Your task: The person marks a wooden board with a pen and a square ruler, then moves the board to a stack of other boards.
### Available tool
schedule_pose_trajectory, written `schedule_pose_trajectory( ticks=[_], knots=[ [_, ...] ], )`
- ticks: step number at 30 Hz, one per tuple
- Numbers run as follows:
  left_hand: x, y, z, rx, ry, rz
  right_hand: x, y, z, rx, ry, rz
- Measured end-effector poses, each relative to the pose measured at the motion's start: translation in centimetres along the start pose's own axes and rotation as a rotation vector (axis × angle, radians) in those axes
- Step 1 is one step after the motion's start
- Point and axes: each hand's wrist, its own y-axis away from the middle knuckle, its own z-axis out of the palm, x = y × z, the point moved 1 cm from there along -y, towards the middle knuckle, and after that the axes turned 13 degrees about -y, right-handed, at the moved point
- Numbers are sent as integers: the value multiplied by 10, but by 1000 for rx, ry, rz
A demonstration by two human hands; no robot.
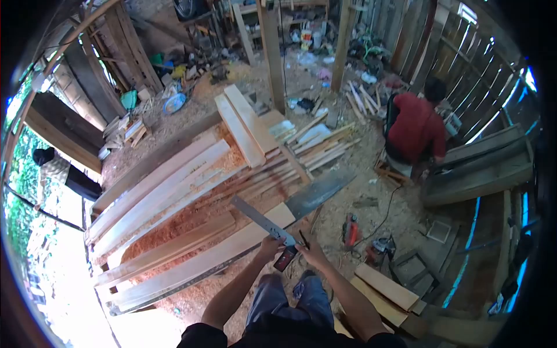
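My left hand (pixel 270 248) is closed around the lower end of a flat grey metal square (pixel 255 216), whose long blade points up and left over the boards. My right hand (pixel 312 254) is at the square's other end, fingers closed, with a thin dark pencil-like stick (pixel 303 238) standing up from them. Between the hands, just below the square, is a dark object with a red face (pixel 284 259); which hand bears it I cannot tell. A pale plank (pixel 232 251) lies just beyond my left hand.
Long boards (pixel 168 191) and sawdust spread ahead and left. A red power tool (pixel 350 231) and another tool (pixel 381 248) with a cord lie right. A person in red (pixel 415 127) crouches at the right; another person (pixel 64 174) is at the far left. Planks (pixel 387 285) lie lower right.
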Motion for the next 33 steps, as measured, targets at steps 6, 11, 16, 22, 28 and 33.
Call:
schedule_pose_trajectory(
  ticks=[6, 11, 16, 22, 28, 33],
  knots=[
    [-23, -38, -9, 112, -109, 9, 68, -43, 9, 11, -269, 178],
    [-29, -84, -38, 216, -415, 92, 131, -73, 35, 108, -492, 189],
    [-29, -127, -67, 540, -807, 328, 148, -91, 61, 247, -490, 252],
    [-32, -164, -79, 679, -1031, 426, 173, -107, 79, 320, -514, 369],
    [-44, -175, -82, 452, -924, 409, 161, -111, 86, 440, -657, 469],
    [-44, -181, -94, 371, -713, 349, 159, -111, 104, 491, -830, 419]
  ],
)
